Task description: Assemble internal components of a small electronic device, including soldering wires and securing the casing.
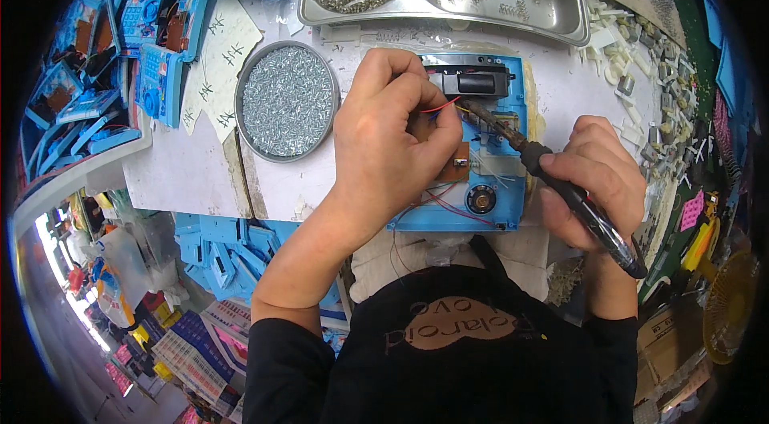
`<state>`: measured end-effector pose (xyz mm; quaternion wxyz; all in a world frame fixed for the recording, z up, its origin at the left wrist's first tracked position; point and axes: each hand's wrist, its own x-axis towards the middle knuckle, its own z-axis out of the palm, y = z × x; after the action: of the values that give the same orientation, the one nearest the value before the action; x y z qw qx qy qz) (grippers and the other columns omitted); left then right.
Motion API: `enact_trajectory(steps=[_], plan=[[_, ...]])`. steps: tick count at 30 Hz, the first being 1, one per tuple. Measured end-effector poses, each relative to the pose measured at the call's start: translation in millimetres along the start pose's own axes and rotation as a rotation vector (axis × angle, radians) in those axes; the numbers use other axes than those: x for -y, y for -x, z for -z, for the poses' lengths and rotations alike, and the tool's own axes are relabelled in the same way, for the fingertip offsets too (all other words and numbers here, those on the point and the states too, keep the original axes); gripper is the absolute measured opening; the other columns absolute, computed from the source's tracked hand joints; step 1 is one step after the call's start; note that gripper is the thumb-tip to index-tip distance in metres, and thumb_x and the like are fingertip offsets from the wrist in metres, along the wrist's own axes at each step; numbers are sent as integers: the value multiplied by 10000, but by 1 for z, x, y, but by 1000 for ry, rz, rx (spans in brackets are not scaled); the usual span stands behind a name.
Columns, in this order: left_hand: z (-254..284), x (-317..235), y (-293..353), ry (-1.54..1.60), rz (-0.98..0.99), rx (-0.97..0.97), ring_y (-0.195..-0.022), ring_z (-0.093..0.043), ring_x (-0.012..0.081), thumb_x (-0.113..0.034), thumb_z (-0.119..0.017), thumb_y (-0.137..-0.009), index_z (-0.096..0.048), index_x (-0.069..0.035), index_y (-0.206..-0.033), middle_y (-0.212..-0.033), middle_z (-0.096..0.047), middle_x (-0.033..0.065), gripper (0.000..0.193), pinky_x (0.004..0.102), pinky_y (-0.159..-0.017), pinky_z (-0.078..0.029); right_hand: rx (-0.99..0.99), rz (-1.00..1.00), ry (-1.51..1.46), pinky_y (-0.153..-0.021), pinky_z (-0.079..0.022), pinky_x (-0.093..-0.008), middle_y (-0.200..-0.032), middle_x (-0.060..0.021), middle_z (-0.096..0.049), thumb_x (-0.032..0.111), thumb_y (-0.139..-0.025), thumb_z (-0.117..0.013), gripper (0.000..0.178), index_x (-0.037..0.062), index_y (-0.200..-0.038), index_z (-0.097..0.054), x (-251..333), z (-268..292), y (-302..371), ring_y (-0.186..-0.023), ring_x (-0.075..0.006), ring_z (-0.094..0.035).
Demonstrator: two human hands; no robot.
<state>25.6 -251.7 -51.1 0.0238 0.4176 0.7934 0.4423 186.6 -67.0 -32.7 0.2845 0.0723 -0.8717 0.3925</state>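
My left hand pinches the red wire; my right hand grips the soldering iron. I'd keep the tip steady on the joint inside the blue casing.

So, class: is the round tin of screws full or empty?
Full: the round tin is covered rim to rim with small silver screws, and none of its bottom shows.

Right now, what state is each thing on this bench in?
Blue plastic case: open, back side up, wiring exposed.
Soldering iron: gripped in the right hand, tip down inside the case.
Left hand: resting on the case, fingers pinching a red wire.
Round tin: uncovered, full of small screws.
Steel tray: two compartments, both holding springs.
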Motion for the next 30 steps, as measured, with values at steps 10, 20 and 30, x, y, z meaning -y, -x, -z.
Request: enact_trajectory(steps=[10, 20, 30], plan=[[-1, 1, 1, 8, 2, -6, -767, -612, 153, 9, -783, -744, -697, -2, -798, -968, -611, 79, 103, 264, -636, -500, -10, -7, 12, -625, -462, -372, -691, -66, -606, 28, -731, -755, 295, 21, -1022, -704, 9, 7, 2, -577, -247, -537], [-1, 1, 0, -15, -17, -18, -798, -619, 177, 4, -784, -736, -687, -5, -787, -965, -614, 87, 110, 279, -652, -505, -18, -29, -2, -657, -465, -410, -693, -95, -595, 65, -765, -742, 285, -10, -1033, -682, 15, 15, 10, -602, -259, -553], [13, -13, 9, -42, -64, -36, -793, -627, 171, -21, -828, -726, -701, -47, -955, -1051, -610, 80, 262, 295, -631, -521, -72, -39, 39, -668, -470, -404, -705, -89, -599, 81, -812, -743, 278, -14, -1067, -682, 17, 30, 24, -612, -263, -555]])
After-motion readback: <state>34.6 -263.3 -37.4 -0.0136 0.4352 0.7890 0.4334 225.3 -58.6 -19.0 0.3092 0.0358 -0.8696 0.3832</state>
